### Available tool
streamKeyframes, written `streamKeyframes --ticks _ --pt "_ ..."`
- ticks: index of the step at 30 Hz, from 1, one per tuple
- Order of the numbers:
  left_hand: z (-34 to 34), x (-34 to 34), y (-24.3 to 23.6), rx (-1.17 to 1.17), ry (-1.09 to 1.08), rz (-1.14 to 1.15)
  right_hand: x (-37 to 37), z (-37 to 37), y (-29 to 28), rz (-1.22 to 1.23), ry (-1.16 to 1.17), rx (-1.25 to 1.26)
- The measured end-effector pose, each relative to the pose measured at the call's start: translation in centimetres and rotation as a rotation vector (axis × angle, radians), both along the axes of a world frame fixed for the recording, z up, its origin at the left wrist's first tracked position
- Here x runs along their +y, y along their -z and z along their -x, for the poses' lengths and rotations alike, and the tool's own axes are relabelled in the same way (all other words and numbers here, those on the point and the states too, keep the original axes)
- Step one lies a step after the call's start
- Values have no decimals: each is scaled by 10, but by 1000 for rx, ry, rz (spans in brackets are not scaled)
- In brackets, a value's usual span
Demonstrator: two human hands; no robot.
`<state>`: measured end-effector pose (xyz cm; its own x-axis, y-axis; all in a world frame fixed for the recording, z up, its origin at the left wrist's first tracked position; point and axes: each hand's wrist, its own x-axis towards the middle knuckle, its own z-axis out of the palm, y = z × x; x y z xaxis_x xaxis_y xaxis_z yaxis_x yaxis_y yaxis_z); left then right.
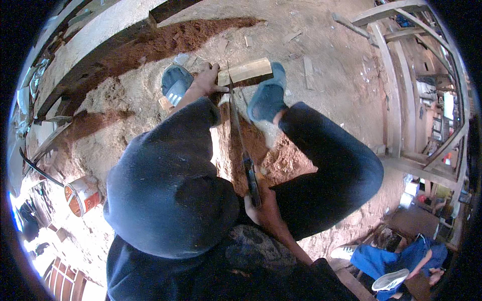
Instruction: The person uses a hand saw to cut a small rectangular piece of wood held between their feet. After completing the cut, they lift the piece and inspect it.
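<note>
A pale wooden block lies on the sawdust-covered ground between my two feet in blue-grey sandals. My left hand presses on the block's left end, fingers spread over it. My right hand grips the dark handle of a hand saw, near my body. The saw's long thin blade runs away from me and meets the block close to my left hand. My right sandal rests against the block's right side; my left sandal is beside my left hand.
Reddish sawdust covers the ground. A long grey beam lies at the upper left, a wooden frame at the right. An orange-and-white tin can stands at the left. Another person's legs in blue trousers and white shoe show at lower right.
</note>
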<state>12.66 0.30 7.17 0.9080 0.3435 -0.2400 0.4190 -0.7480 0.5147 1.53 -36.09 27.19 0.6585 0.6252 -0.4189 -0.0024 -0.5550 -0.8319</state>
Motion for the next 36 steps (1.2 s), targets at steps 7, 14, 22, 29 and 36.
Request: streamKeyframes --ticks 7,14,22,29,36 --pt "-3 5 16 23 16 -199 -3 -2 31 -46 -2 -308" --pt "-24 -9 17 84 127 -421 -25 -9 46 -95 56 -319" --pt "-55 -8 1 149 346 -431 -31 -11 42 -97 152 -87" --pt "-57 4 4 190 289 -331 -23 -23 27 -14 175 -100" --pt "-61 -13 -11 231 282 -349 -38 -29 -18 19 267 106"
